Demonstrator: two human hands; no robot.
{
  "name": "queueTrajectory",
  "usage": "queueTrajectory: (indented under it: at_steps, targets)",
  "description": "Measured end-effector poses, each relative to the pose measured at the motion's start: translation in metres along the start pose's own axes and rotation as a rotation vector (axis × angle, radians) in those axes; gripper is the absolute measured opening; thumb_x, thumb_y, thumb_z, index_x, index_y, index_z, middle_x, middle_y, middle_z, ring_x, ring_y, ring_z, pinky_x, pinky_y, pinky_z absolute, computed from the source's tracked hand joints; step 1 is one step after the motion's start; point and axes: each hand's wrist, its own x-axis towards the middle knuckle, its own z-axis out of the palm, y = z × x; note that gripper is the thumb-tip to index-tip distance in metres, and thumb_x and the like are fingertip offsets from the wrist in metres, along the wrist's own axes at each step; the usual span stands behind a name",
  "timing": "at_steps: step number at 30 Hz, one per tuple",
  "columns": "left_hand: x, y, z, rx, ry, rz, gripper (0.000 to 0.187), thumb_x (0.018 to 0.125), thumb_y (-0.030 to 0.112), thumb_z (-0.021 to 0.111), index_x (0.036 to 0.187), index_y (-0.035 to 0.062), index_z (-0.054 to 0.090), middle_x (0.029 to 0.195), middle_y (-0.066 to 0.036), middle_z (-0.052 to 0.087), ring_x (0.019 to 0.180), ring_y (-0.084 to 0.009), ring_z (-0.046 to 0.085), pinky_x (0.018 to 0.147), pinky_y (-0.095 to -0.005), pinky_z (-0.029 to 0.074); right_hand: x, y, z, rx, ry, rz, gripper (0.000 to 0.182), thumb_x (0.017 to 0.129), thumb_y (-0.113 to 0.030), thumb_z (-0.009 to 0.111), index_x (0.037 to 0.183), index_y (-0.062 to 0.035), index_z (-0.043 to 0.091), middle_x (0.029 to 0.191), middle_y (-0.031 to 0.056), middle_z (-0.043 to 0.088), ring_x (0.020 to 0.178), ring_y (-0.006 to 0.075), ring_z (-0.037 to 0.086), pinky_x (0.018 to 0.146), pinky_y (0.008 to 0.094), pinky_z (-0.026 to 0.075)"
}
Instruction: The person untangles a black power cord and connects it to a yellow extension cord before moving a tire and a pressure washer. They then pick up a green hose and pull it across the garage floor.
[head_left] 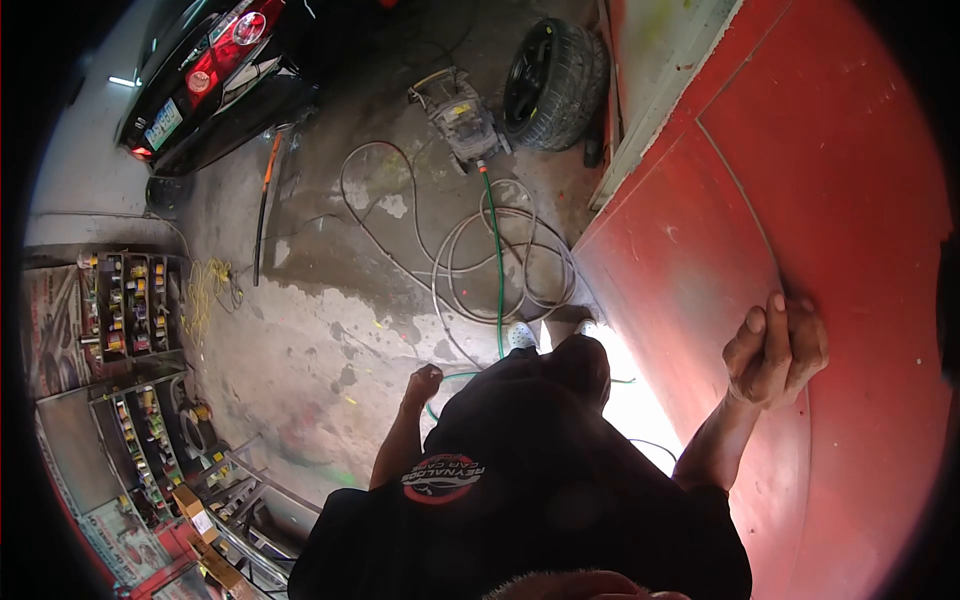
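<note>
My right hand (775, 352) is raised at the seam of a red door (690, 250), its fingers bent and pressed together at the edge. A dark shadow lies beside the fingertips, and the exact contact there is hidden. Low at my other side hangs my left hand (425, 383), curled into a loose fist with nothing showing in it. Just beyond it on the floor, a green hose (497, 260) runs up to a dusty wheeled machine (462, 118).
A grey hose (455, 285) lies coiled on the stained concrete ahead of my feet. A tire (560, 85) stands beside the machine. The rear of a black car (190, 90) is at upper left. Shelves of cans (130, 300) and a metal frame (250, 500) line the left side.
</note>
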Motion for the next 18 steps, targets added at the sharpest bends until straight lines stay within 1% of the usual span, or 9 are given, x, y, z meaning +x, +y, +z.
queueTrajectory:
  at_steps: [1, 4, 10, 18]
  targets:
    - [0.0, 0.0004, 0.0, 0.0, -0.001, 0.0, 0.018, 0.083, 0.021, 0.062, 0.09, 0.0047, 0.066, 0.087, -0.017, 0.069, 0.089, -0.0334, 0.068, 0.078, -0.0406, 0.053, 0.0003, -0.0006, 0.0, 0.0, 0.002, 0.006, 0.015, 0.093, -0.014, 0.062, 0.095, -0.0009, 0.068, 0.088, 0.0098, 0.059, 0.083, 0.0215, 0.055, 0.069, 0.0328, 0.057]
    - [0.0019, -0.0017, 0.0012, 0.001, -0.013, 0.004, 0.018, 0.083, 0.021, 0.062, 0.09, 0.0046, 0.066, 0.088, -0.017, 0.069, 0.09, -0.0333, 0.067, 0.078, -0.0406, 0.053, -0.0032, 0.0005, -0.0014, -0.004, -0.039, 0.019, 0.016, 0.094, -0.017, 0.061, 0.104, -0.0056, 0.067, 0.095, 0.008, 0.055, 0.088, 0.0198, 0.052, 0.071, 0.0323, 0.056]
    - [0.0031, -0.001, -0.0002, 0.001, -0.025, -0.006, 0.018, 0.083, 0.021, 0.062, 0.09, 0.004, 0.066, 0.088, -0.017, 0.069, 0.09, -0.0325, 0.068, 0.078, -0.04, 0.053, -0.0062, 0.0016, -0.0016, 0.0, -0.05, 0.025, 0.018, 0.094, -0.018, 0.061, 0.107, -0.0075, 0.066, 0.095, 0.0074, 0.054, 0.089, 0.0196, 0.052, 0.073, 0.0324, 0.055]
    - [0.0027, 0.0025, -0.0044, 0.002, -0.013, 0.004, 0.017, 0.083, 0.02, 0.063, 0.088, 0.0041, 0.066, 0.087, -0.016, 0.069, 0.088, -0.0326, 0.068, 0.078, -0.0396, 0.053, -0.0054, 0.0012, -0.0021, -0.019, -0.057, 0.024, 0.017, 0.093, -0.017, 0.062, 0.106, -0.0065, 0.066, 0.096, 0.0076, 0.055, 0.088, 0.0194, 0.052, 0.074, 0.0323, 0.055]
